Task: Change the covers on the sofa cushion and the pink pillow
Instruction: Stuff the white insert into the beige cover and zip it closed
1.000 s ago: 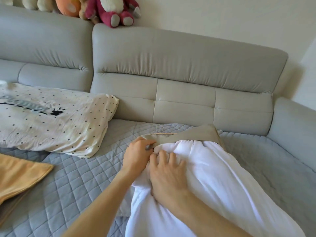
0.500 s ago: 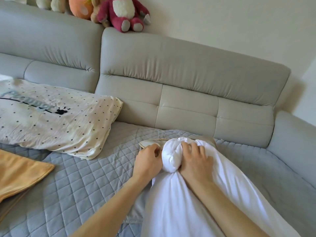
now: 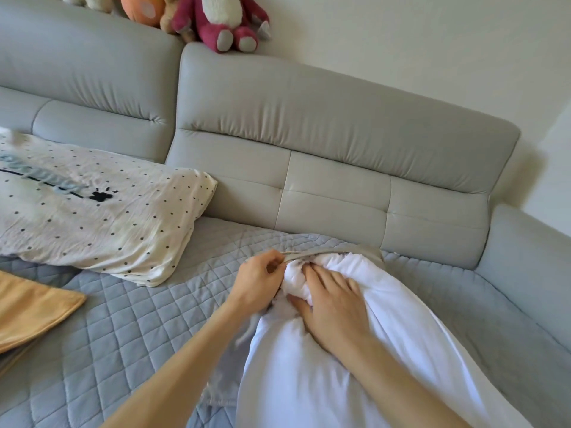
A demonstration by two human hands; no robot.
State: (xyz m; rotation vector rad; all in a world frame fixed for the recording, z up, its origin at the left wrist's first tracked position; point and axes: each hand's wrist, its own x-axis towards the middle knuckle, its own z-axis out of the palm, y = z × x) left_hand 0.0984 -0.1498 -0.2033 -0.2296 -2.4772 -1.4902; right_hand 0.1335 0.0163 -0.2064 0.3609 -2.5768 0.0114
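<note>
White insert point(image 3: 355, 375), soft and crumpled, lies on the sofa seat in front of the person, its far end bunched into a knot at the mouth of a taupe cover point(image 3: 367, 251). Half a second ago that knot stood up as a round ball between both hands; now it sits lower and flatter, pushed further under the cover's edge. A second ago more taupe showed above the white; now only a thin band does. Judgement: stuffing is under way, corner going in first, most of the insert still outside.

Left hand point(image 3: 258, 281): fingers curled, pinching the cover's rim and holding the opening up. Right hand point(image 3: 332, 302): fingers and thumb curled round the bunched white cloth, knuckles pressing it inward.

Materials:
- insert: thin cotton-like shell, deep folds, gives easily under the fingers.
- cover: heavier weave, matte, gathered edge.
- seat pad point(image 3: 129, 322): grey-blue quilting in diamonds, flat.
- sofa back point(image 3: 340, 186): smooth grey leather-like panels, puckered at the seams.

Further out, to the left, a cream pillow point(image 3: 102, 211) with black dots rests on the seat against the back, wrinkled. Orange cloth point(image 3: 27, 307) lies at the left edge. Plush toys point(image 3: 219, 20) sit on top of the back.
</note>
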